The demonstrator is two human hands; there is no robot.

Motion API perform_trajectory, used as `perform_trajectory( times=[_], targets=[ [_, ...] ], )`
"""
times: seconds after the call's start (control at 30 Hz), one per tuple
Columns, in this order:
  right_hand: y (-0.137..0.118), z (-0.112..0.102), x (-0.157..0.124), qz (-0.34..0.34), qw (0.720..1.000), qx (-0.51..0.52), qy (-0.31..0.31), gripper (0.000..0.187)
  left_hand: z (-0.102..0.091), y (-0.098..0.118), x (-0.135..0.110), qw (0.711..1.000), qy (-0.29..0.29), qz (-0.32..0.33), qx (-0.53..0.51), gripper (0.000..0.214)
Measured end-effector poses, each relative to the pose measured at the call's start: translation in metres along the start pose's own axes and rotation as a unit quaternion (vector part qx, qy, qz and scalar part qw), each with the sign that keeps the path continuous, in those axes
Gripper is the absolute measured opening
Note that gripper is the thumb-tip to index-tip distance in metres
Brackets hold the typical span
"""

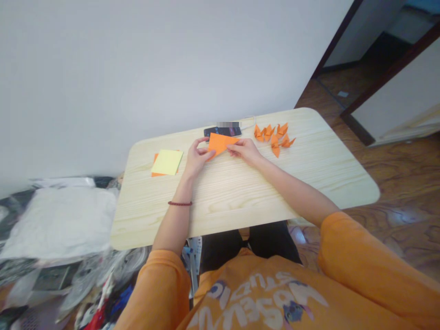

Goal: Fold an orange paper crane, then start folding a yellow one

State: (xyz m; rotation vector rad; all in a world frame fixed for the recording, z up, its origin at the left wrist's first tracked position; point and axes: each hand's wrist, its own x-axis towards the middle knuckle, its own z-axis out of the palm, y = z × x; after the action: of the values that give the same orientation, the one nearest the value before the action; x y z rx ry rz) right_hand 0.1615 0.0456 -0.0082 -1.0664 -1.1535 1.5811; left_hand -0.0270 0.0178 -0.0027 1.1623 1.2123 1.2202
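Note:
An orange sheet of origami paper [219,143], folded into a triangle, is held over the table between both my hands. My left hand [198,156] pinches its left side, thumb on the face turned to me. At the right corner, the fingers of my right hand [244,150] are closed on the paper. Just behind it lies a phone [227,131] with its screen lit. Several folded orange paper cranes [275,137] stand grouped to the right of my right hand. Left of my left hand sits a stack of square paper [167,162], yellow on top with orange edges showing below.
The pale wooden table [237,197] has rounded corners and backs onto a white wall [154,64]. A white cable [253,120] runs from the phone. Bags and clutter [62,224] fill the floor at left; a doorway opens at right.

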Motion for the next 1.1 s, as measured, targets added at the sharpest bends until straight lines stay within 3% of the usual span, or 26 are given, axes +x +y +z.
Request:
perform_trajectory(
  times=[0.1,0.27,0.47,0.63,0.97,1.1],
  targets=[
    [0.001,0.002,-0.001,-0.015,1.0,-0.002,-0.008,0.033,0.009,-0.007,0.001,1.0,0.013,0.013,0.019,0.068],
    [0.0,0.005,-0.004,-0.017,1.0,0.002,-0.023,0.036,0.015,-0.012,0.003,0.998,0.047,0.052,0.008,0.059],
    [0.003,0.003,0.0,-0.027,1.0,0.001,-0.014,0.032,0.015,-0.004,0.002,0.995,0.091,0.031,-0.011,0.057],
    [0.006,-0.002,0.008,-0.025,0.999,0.034,0.028,0.03,0.008,-0.001,0.003,0.993,0.112,0.034,-0.025,0.055],
    [-0.001,-0.013,0.011,-0.014,0.989,0.094,0.111,0.018,-0.019,-0.005,0.016,0.972,0.221,0.048,-0.059,0.042],
    [-0.001,-0.012,0.011,-0.013,0.992,0.078,0.102,0.02,-0.01,-0.007,0.014,0.98,0.177,0.036,-0.08,0.042]
  ],
)
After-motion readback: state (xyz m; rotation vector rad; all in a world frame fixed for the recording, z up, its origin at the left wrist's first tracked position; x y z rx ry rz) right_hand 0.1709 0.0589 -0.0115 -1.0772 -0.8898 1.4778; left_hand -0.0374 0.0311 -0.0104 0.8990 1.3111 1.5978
